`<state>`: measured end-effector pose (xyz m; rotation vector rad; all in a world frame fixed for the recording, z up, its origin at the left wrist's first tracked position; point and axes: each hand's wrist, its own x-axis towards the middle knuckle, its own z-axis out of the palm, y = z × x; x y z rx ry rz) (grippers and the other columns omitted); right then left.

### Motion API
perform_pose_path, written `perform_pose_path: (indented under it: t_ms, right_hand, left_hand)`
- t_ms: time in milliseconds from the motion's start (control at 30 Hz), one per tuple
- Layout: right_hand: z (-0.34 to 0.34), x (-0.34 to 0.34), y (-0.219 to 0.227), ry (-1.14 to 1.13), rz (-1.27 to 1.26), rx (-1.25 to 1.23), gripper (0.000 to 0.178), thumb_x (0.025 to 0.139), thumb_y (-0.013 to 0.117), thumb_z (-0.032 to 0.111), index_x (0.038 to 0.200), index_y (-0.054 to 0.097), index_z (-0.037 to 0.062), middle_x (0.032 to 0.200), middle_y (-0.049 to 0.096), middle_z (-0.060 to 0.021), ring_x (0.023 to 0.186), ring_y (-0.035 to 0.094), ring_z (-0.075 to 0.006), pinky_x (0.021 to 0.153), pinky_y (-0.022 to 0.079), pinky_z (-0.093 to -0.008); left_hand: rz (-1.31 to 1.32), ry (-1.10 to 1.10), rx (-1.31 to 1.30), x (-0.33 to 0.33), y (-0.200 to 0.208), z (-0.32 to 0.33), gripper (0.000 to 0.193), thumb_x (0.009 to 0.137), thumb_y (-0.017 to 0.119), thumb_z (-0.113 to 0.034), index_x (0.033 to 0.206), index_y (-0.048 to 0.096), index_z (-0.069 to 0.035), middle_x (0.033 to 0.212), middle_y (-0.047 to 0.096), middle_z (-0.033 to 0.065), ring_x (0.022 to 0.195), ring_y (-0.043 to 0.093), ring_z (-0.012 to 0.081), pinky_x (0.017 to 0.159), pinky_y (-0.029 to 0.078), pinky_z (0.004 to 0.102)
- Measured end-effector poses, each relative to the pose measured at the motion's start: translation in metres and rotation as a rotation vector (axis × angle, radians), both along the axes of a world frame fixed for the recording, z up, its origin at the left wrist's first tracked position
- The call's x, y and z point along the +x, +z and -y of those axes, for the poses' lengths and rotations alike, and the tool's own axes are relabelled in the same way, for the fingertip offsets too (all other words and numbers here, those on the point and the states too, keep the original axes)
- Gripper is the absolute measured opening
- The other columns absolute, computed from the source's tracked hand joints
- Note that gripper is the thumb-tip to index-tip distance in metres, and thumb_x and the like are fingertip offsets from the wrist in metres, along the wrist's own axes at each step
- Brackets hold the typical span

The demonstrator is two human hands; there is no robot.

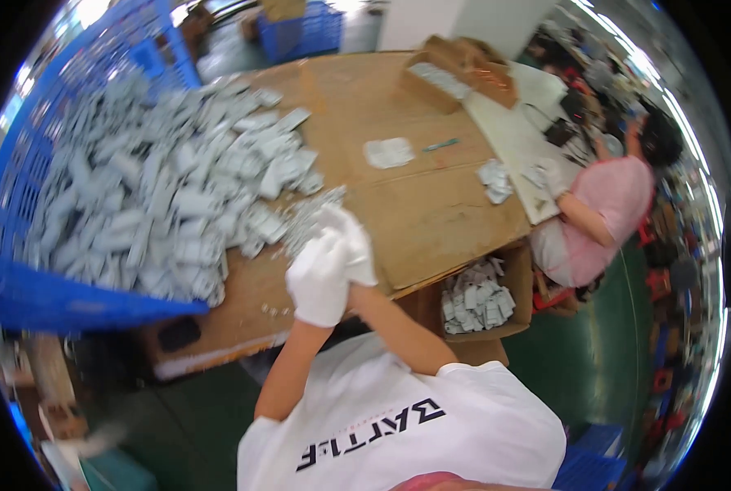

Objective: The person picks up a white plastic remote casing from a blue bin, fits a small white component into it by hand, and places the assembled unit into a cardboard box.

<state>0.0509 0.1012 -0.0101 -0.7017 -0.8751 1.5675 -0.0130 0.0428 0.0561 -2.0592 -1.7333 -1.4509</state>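
Small grey pieces (304, 227) lie on the table (439, 204), just beside the hands at eleven o'clock. The gloved left hand (317, 282) and right hand (351, 247) meet, fingers curled; whether they grasp a piece cannot be told. The step appears to be two-handed handling of pieces; the next move likely calls for fingertip precision. Outward: one uncountable heap (185, 196), ten o'clock; one blue crate (95, 304), nine; one teal tool (441, 145), one-thirty; one co-worker (602, 200), three; one filled carton (520, 282), four.

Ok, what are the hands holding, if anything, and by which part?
Can't tell: the gloved left hand and right hand overlap, blurred, hiding anything between them.
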Motion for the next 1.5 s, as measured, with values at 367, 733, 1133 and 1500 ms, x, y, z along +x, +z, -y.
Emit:
perform_pose_path:
  t_ms: [367,733,1133,1500]
  right_hand:
    - [0.017,0.008,0.036,0.349,0.104,0.067,0.057,0.108,0.034,0.03,0.161,0.026,0.0078,0.167,0.024,-0.0071,0.153,0.023,-0.0229,0.124,0.017,-0.0463]
    - [-0.004,0.028,0.065,-0.36,0.151,0.095,0.038,0.101,0.051,0.008,0.136,0.053,-0.0074,0.131,0.059,-0.0149,0.111,0.062,-0.0232,0.096,0.053,-0.0365]
    - [-0.015,0.042,0.003,-0.046,1.31,0.943,0.014,0.08,0.072,0.008,0.092,0.07,0.0143,0.09,0.062,-0.0047,0.086,0.061,-0.0278,0.077,0.053,-0.0394]
    - [-0.001,0.03,-0.031,-0.098,1.589,1.168,0.004,0.079,0.06,0.017,0.079,0.057,0.0157,0.084,0.056,-0.0034,0.08,0.058,-0.0217,0.069,0.047,-0.035]
  left_hand:
    - [0.013,0.088,-0.055,0.028,0.008,0.042,0.016,0.064,0.064,-0.002,0.072,0.053,-0.011,0.072,0.051,0.006,0.068,0.054,0.027,0.057,0.044,0.0416]
    - [-0.044,0.163,-0.142,0.076,-0.022,0.056,0.014,0.078,0.061,-0.004,0.087,0.058,-0.014,0.099,0.061,-0.0008,0.098,0.063,0.0159,0.053,0.051,0.028]
    - [-0.227,0.762,-0.374,-0.062,-0.017,-0.031,0.023,0.095,0.063,-0.034,0.098,0.055,-0.013,0.087,0.063,0.0076,0.074,0.07,0.0258,0.055,0.057,0.0384]
    - [-0.256,0.841,-0.896,-0.079,-0.062,-0.084,0.056,0.091,0.069,-0.046,0.127,0.05,-0.007,0.087,0.071,0.0113,0.077,0.075,0.0315,0.06,0.06,0.046]
